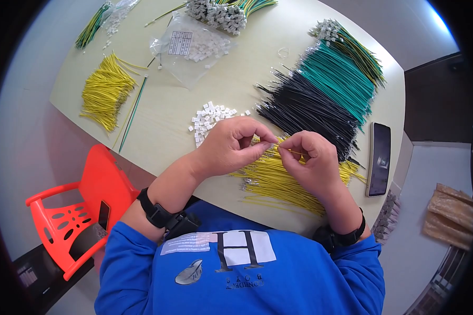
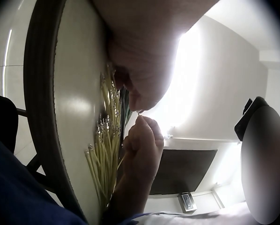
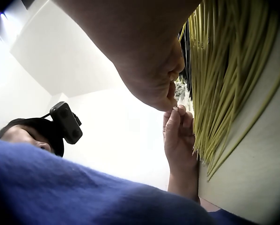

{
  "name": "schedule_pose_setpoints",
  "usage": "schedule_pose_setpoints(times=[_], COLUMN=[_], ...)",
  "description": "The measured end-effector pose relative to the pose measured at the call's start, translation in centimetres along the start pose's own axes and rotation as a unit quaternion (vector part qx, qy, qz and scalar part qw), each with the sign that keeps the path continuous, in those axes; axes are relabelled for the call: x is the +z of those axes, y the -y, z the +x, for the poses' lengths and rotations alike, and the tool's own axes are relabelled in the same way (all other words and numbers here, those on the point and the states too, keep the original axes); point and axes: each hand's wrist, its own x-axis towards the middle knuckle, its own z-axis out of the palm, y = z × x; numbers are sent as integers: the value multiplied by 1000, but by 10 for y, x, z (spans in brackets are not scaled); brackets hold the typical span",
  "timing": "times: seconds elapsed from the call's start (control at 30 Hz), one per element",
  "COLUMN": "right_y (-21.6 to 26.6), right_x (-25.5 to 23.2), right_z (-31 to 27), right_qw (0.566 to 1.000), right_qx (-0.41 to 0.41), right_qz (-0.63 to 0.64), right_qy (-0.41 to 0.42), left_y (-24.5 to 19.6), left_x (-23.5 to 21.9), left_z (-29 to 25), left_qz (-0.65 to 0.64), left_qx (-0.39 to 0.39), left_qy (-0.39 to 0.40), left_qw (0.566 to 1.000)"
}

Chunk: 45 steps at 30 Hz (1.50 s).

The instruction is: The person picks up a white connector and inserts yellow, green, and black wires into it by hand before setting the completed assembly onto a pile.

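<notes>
Over a bundle of yellow wires [image 1: 284,178], both hands meet fingertip to fingertip in the head view. My left hand [image 1: 228,144] pinches a small white connector housing [image 1: 270,146] between thumb and forefinger, mostly covered by the fingertips. The right hand [image 1: 316,157] pinches the end of a yellow wire [image 1: 297,153] right at the housing. Whether the wire end sits inside the housing, I cannot tell. Loose white housings [image 1: 210,116] lie in a pile just beyond the left hand. Crimped metal tips show on the wires [image 2: 105,126] in the left wrist view.
Black wires [image 1: 305,107], green wires [image 1: 339,79] and bundles with white connectors [image 1: 328,30] lie beyond the right hand. A phone [image 1: 379,160] rests at the right edge. Farther left are a plastic bag [image 1: 189,50] of housings and another yellow bundle [image 1: 105,92]. A red chair [image 1: 108,178] stands left.
</notes>
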Motion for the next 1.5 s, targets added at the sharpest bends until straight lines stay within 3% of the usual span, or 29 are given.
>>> schedule_pose_setpoints(times=[0.17,0.83,1.0,1.17,1.3,1.5], right_y=[-3,-4,-12,-16,-17,-13], right_x=[0,2,7,12,14,13], right_z=[-1,1,-1,-4,-4,-3], right_qw=[997,999,999,998,997,997], right_qx=[63,25,-28,-57,-80,-68], right_qz=[40,37,-6,-4,10,4], right_qy=[27,7,19,9,1,21], left_y=[-3,-4,-2,8,6,10], left_x=[-3,1,3,7,8,4], left_z=[-1,0,-2,-4,-2,-3], left_qz=[28,18,84,-17,-55,-31], left_qx=[-5,-25,-5,-42,-24,-13], left_qy=[36,16,-8,-30,-21,-23], left_qw=[999,999,996,999,998,999])
